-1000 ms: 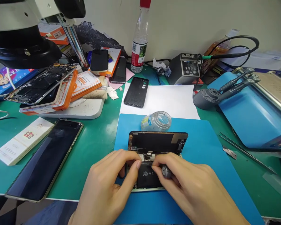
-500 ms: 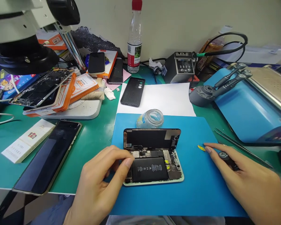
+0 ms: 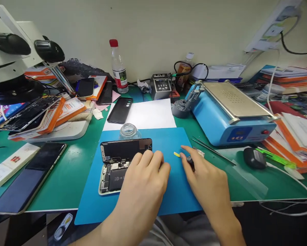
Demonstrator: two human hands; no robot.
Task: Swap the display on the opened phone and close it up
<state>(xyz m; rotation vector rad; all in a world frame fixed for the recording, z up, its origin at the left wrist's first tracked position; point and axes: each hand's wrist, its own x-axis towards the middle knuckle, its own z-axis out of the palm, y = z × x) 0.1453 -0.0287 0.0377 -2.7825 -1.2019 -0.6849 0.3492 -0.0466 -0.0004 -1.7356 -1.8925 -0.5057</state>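
The opened phone (image 3: 115,178) lies on the blue mat with its screen (image 3: 120,149) tilted up along the far edge, its battery and boards bare. My left hand (image 3: 144,181) is over the phone's right part, fingers curled downward. Its fingertips are hidden, so what they pinch, if anything, does not show. On the mat to the right, my right hand (image 3: 204,174) keeps a dark-handled screwdriver (image 3: 190,161) tucked in its palm; thumb and forefinger are apart. A small yellow strip (image 3: 177,154) lies just left of those fingertips.
Behind the phone stands a glass jar (image 3: 129,131). Tweezers (image 3: 215,150) lie to the right, before a blue heating-plate machine (image 3: 220,126). At left are a large phone (image 3: 30,177), a white box (image 3: 13,162) and a microscope (image 3: 15,65) overhanging stacked parts.
My view has swung right and drawn back. The left hand has moved from the phone's left edge across to its right part. The right hand remains beside the yellow strip.
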